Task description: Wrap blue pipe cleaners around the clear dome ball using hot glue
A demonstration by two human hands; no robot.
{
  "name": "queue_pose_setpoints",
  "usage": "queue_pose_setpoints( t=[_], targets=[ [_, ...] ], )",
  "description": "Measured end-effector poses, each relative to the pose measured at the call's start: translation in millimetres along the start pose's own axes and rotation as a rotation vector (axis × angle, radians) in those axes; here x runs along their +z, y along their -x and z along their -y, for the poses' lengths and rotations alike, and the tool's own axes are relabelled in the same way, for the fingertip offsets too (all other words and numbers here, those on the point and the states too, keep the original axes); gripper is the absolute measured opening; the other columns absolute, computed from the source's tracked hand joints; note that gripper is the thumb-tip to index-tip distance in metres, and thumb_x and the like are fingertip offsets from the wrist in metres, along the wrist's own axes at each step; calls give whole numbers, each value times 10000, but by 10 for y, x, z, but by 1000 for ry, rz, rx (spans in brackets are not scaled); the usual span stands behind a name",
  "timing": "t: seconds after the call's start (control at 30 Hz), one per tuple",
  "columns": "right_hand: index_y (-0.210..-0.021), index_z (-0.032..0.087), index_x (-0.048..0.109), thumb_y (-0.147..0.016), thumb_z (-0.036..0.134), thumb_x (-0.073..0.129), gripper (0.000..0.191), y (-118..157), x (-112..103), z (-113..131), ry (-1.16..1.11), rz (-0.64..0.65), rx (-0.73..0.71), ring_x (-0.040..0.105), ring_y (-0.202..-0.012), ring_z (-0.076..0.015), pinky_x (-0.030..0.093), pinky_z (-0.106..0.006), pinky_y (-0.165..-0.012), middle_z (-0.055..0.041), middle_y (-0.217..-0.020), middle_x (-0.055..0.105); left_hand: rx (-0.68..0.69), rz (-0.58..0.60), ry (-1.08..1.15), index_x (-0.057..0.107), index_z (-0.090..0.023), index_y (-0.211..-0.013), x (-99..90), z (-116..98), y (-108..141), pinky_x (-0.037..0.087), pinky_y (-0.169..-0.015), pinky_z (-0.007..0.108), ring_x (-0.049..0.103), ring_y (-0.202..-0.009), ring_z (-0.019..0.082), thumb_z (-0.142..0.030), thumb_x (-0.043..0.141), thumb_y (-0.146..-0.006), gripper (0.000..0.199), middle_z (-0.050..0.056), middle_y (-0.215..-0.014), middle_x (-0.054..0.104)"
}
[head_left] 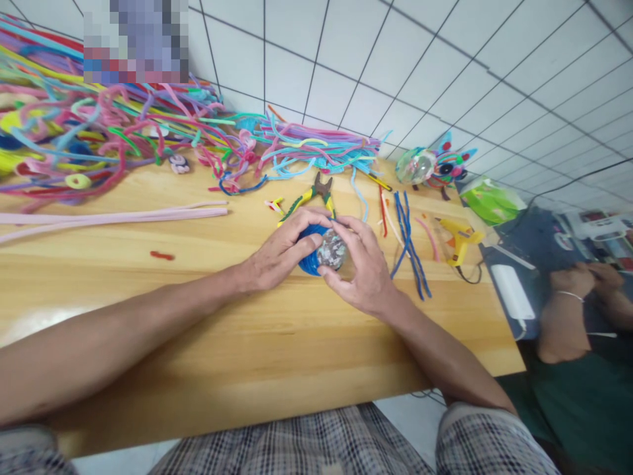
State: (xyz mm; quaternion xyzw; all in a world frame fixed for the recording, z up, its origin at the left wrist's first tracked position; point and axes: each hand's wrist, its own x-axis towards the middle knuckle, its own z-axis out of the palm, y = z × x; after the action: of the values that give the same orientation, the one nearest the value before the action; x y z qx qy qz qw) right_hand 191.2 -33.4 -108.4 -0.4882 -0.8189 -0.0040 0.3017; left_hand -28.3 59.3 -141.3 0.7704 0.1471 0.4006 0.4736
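Note:
Between my two hands, just above or on the wooden table point(277, 323), is a round ball point(332, 251) with a mottled grey surface on its right side. Blue pipe cleaner point(309, 260) is wrapped over its left side. My left hand point(281, 254) curls round the blue side, thumb laid across the front. My right hand point(363, 264) cups the grey side, with fingertips at the top and thumb at the lower edge. Right behind the hands lie pliers point(322, 186) with green and yellow handles, partly covered by my left fingers.
Heaps of coloured pipe cleaners point(113, 132) fill the back left. To the right lie blue pipe cleaners point(408, 244), a yellow glue gun point(462, 241) and a decorated figure point(449, 165). A red piece point(162, 255) rests at left. Another person's hands point(586, 280) are at far right.

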Motion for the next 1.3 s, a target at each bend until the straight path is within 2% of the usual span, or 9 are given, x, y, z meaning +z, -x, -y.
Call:
queue_pose_setpoints(
  t=[0.13,0.4,0.67,0.87,1.1,1.3],
  targets=[
    [-1740,269,410,-975,325,737,834,4,-26,-15,-3,30,12,606,-1512,-415,555,-698,-1251,-198,-1621,591,-7,-6,22,612,-248,-1434,26,-4,9,455,-1337,471,598,-1487,263,-423,534,-1200,302,119,-1544,645],
    [-1718,236,433,-966,309,713,806,7,-37,-20,-9,33,4,603,-1519,-405,555,-675,-1252,-214,-1614,597,12,-28,-24,604,-243,-1412,76,-32,29,451,-1345,496,589,-1501,269,-454,513,-1208,307,136,-1551,626],
    [-1723,274,419,-946,302,720,833,19,-32,-13,-3,37,23,603,-1519,-412,542,-689,-1256,-188,-1628,595,31,-54,-92,605,-241,-1410,109,-19,39,468,-1337,514,593,-1499,277,-501,497,-1207,347,143,-1540,633],
    [-1724,291,396,-927,296,726,863,38,-22,-17,7,59,43,597,-1523,-424,543,-703,-1247,-183,-1644,577,35,-49,-106,600,-253,-1423,115,-16,46,465,-1341,516,584,-1509,275,-524,489,-1206,365,139,-1552,628],
    [-1703,254,431,-942,279,700,807,12,-19,-4,8,9,-3,623,-1488,-402,564,-671,-1231,-203,-1585,602,47,-1,-75,570,-247,-1467,93,12,68,449,-1356,531,537,-1553,298,-553,486,-1193,420,156,-1604,573],
    [-1725,264,403,-916,266,719,869,20,-36,-27,9,44,6,604,-1512,-423,549,-701,-1240,-196,-1624,592,90,5,-113,541,-241,-1483,96,53,69,445,-1356,550,522,-1570,320,-547,541,-1167,440,173,-1616,552]
  ],
)
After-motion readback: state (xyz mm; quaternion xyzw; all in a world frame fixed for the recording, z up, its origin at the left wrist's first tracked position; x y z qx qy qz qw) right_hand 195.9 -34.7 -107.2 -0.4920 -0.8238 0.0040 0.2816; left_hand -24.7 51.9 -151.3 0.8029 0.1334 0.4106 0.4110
